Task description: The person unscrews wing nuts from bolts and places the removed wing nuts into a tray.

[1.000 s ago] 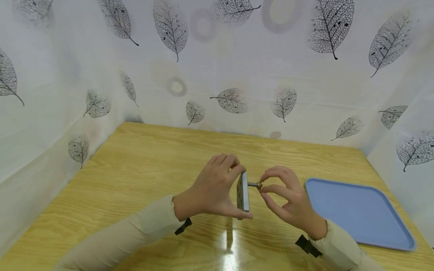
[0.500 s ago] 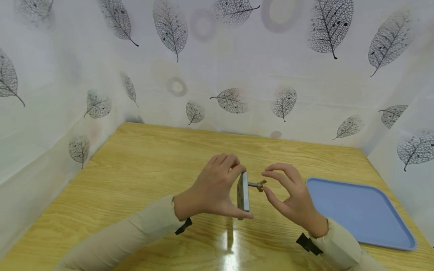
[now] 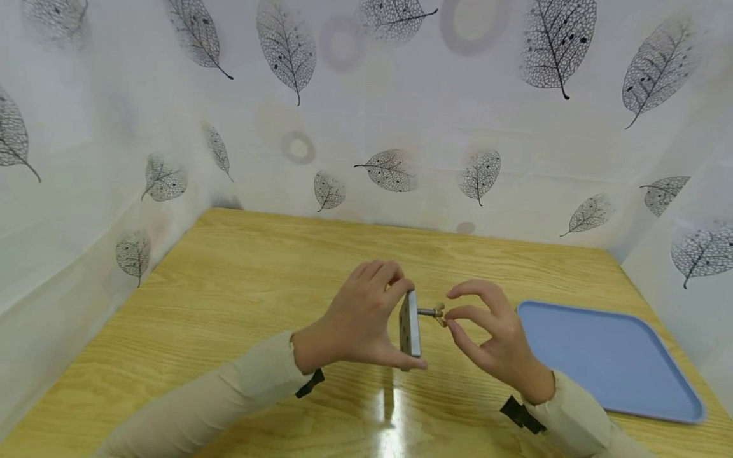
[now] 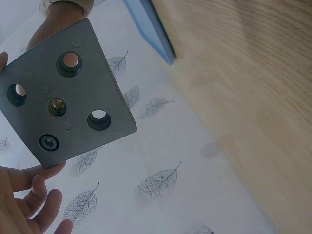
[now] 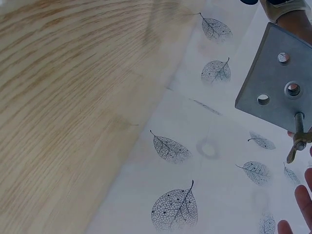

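Note:
My left hand grips a square grey metal plate by its edges, thumb below and fingers above, raised over the table. A bolt sticks out of the plate's right face, with a brass wing nut near its free end. Thumb and index finger of my right hand pinch the wing nut's lower wing; the other fingers are spread. In the left wrist view, the socket head of the bolt sits recessed in one corner hole. Three other corner holes and a threaded centre hole are unfilled.
A blue tray lies on the right side of the wooden table. White cloth with a leaf print stands behind the table and along both sides.
The right fingers came off the wing nut, spreading apart, and now pinch one of its wings again. The wing nut has turned on the bolt. The left hand and plate stay put.

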### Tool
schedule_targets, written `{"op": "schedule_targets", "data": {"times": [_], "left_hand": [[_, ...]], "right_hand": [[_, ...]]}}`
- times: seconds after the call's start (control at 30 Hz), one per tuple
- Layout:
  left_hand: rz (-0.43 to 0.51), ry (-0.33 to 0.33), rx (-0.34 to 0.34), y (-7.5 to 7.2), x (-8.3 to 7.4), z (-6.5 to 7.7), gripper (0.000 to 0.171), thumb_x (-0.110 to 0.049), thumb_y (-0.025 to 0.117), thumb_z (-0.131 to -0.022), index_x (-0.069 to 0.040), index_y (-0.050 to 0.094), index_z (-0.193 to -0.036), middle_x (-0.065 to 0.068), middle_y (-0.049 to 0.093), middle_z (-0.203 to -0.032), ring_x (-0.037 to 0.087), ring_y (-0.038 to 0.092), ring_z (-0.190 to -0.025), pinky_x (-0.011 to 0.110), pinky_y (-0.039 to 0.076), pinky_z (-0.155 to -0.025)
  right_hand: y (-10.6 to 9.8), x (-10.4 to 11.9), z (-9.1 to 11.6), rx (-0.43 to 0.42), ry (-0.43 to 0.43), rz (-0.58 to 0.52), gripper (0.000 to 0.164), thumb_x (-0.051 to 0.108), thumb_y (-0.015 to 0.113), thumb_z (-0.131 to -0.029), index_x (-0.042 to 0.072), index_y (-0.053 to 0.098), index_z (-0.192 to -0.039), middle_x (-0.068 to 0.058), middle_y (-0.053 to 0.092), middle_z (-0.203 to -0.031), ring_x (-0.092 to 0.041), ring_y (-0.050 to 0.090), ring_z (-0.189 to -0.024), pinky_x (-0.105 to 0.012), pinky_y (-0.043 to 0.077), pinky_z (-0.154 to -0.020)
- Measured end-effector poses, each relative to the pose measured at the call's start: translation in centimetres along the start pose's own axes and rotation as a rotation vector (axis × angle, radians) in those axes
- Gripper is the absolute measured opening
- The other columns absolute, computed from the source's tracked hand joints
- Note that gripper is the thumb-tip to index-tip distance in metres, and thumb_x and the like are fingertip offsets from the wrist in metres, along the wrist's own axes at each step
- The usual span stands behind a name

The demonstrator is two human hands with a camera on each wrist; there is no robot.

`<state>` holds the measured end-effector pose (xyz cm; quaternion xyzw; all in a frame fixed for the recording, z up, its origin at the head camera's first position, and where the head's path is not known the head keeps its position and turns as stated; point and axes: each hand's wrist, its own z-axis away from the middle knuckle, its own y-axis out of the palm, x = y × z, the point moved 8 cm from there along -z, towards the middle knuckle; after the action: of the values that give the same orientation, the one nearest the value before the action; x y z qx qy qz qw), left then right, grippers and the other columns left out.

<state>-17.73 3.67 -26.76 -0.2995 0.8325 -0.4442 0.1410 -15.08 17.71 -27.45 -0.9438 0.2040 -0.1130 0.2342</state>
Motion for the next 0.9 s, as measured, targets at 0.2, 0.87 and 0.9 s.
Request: {"op": "schedule_targets", "data": {"times": [0.2,0.87,0.9], "left_hand": [[0.008,0.007,-0.007,0.0,-0.1,0.0,0.088,-0.084,0.066,-0.047,-0.014,0.062,-0.101,-0.002,0.049,-0.096,0.014,0.046,-0.087,0.030,0.039,-0.080],[0.010,0.008,-0.002,0.0,-0.1,0.0,0.089,-0.084,0.066,-0.047,-0.014,0.062,-0.102,-0.002,0.048,-0.096,0.014,0.045,-0.086,0.030,0.039,-0.080],[0.014,0.006,-0.002,0.0,-0.1,0.0,0.089,-0.083,0.067,-0.046,-0.014,0.062,-0.102,-0.001,0.048,-0.096,0.014,0.045,-0.086,0.030,0.039,-0.080]], "right_hand": [[0.5,-0.7,0.0,0.080,0.095,0.039,0.037,0.037,0.052,-0.095,0.003,0.066,-0.100,-0.016,0.059,-0.107,-0.029,0.053,-0.099,-0.030,0.038,-0.091],[0.7,-0.6,0.4,0.102,0.041,-0.006,0.025,0.032,0.056,-0.093,0.009,0.067,-0.090,-0.010,0.061,-0.099,-0.023,0.054,-0.092,-0.025,0.038,-0.092],[0.6,-0.5,0.3,0.088,0.025,-0.016,0.024,0.031,0.057,-0.093,0.010,0.067,-0.088,-0.010,0.061,-0.098,-0.023,0.054,-0.092,-0.025,0.038,-0.092]]}}
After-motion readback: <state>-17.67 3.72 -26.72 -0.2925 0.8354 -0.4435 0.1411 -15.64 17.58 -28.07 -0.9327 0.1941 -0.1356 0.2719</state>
